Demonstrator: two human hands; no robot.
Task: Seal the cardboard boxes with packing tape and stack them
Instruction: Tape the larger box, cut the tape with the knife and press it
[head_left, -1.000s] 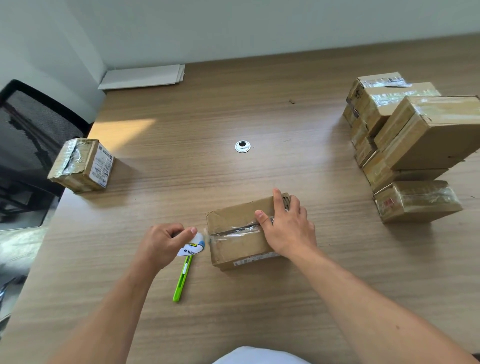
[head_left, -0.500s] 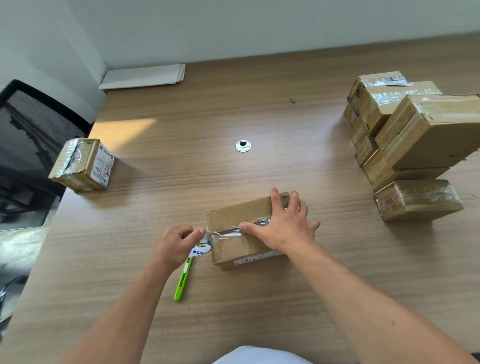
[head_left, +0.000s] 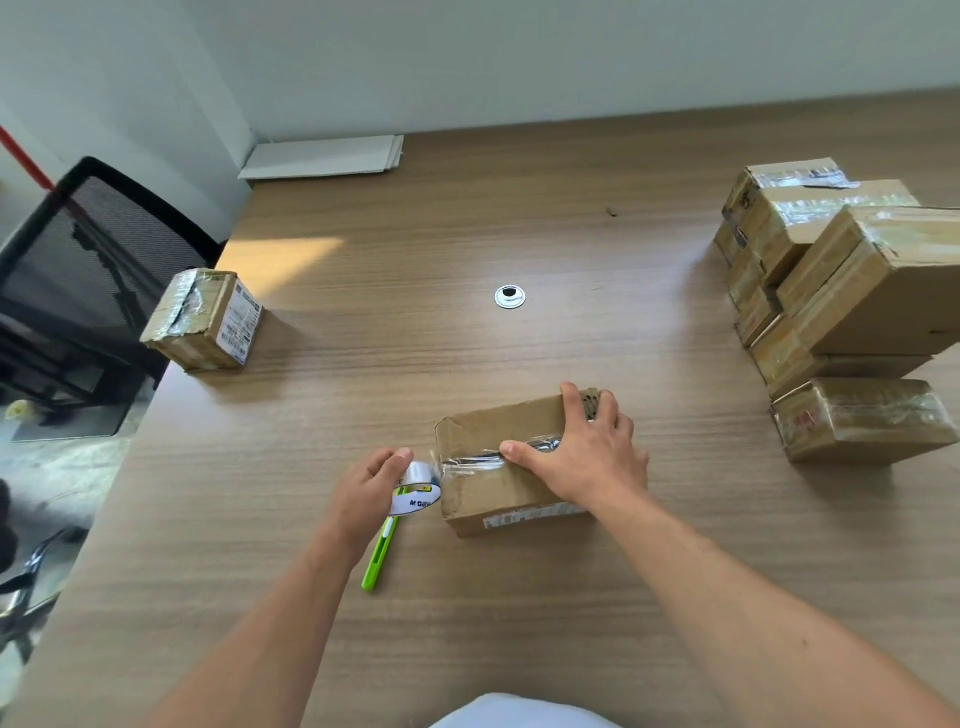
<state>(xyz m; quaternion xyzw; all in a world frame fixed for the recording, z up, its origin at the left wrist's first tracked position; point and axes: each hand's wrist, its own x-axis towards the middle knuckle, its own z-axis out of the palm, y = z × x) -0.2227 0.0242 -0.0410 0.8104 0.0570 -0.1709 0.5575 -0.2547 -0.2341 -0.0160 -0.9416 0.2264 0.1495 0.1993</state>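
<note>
Tape roll (head_left: 418, 492) one, green cutter (head_left: 381, 558) one.

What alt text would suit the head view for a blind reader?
The right hand presses a tape strip onto a cardboard box while the left hand holds the tape roll beside it. A green cutter lies nearby; taped boxes are stacked at right.

Matt creased cardboard box (head_left: 498, 483); glossy clear tape (head_left: 470, 461) — wood-grain table (head_left: 415, 364)
</note>
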